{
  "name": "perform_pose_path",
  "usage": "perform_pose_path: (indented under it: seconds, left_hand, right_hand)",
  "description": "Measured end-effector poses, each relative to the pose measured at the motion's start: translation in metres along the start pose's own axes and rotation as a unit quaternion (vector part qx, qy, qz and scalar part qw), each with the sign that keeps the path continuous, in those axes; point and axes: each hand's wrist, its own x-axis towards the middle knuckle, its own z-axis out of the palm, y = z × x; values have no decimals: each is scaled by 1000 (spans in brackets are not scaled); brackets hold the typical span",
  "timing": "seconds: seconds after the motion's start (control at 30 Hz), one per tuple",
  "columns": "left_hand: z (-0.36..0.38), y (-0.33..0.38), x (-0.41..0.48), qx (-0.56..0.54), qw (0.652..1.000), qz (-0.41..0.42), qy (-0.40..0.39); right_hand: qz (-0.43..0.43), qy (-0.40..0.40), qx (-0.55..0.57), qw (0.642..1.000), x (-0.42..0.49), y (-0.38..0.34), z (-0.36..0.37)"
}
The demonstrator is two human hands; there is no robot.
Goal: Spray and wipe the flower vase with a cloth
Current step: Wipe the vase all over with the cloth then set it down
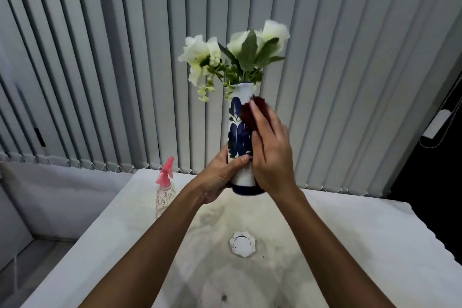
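A tall white vase [238, 132] with blue flower patterns is held up above the table, upright, with white flowers [232, 55] and green leaves in it. My left hand [222, 177] grips its lower part from the left. My right hand [271, 152] presses a dark red cloth [255, 112] against the vase's right side, near the neck. Much of the cloth is hidden under my fingers. A clear spray bottle [165, 190] with a pink trigger head stands on the table to the left.
The table [350, 245] has a white cloth cover. A small white octagonal saucer [242, 244] lies on it below the vase. Grey vertical blinds [337, 70] hang close behind. A grey seat [57, 195] stands at the left.
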Motion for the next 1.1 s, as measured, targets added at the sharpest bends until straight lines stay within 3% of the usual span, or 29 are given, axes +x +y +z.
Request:
perform_pose_path:
  seconds: [0.13, 0.2, 0.27, 0.33, 0.47, 0.63, 0.8, 0.93, 1.03, 1.1]
  left_hand:
    - [6, -1, 2, -47, 999, 8, 18]
    - [7, -1, 4, -68, 997, 17, 32]
    - [7, 0, 3, -77, 996, 31, 42]
    - [6, 2, 3, -74, 996, 37, 38]
    - [8, 6, 1, -40, 998, 34, 17]
    - [9, 1, -2, -39, 999, 29, -2]
    - [14, 5, -3, -3, 1000, 27, 13]
    - [12, 4, -1, -29, 999, 32, 5]
    - [11, 5, 3, -84, 995, 42, 17]
    - [11, 10, 7, -102, 993, 50, 36]
  right_hand:
    - [80, -45, 155, 984, 23, 4, -4]
    - [139, -56, 181, 972, 21, 6, -5]
    - [119, -42, 131, 983, 10, 3, -4]
    - [40, -16, 48, 998, 1, -2, -4]
    - [-60, 28, -59, 996, 18, -5, -6]
    - [56, 31, 76, 995, 33, -2, -9]
    - [-18, 45, -80, 996, 22, -6, -6]
    - [69, 33, 77, 994, 29, -2, -8]
    - [144, -18, 237, 961, 29, 10, -11]
    - [154, -29, 249, 956, 17, 14, -9]
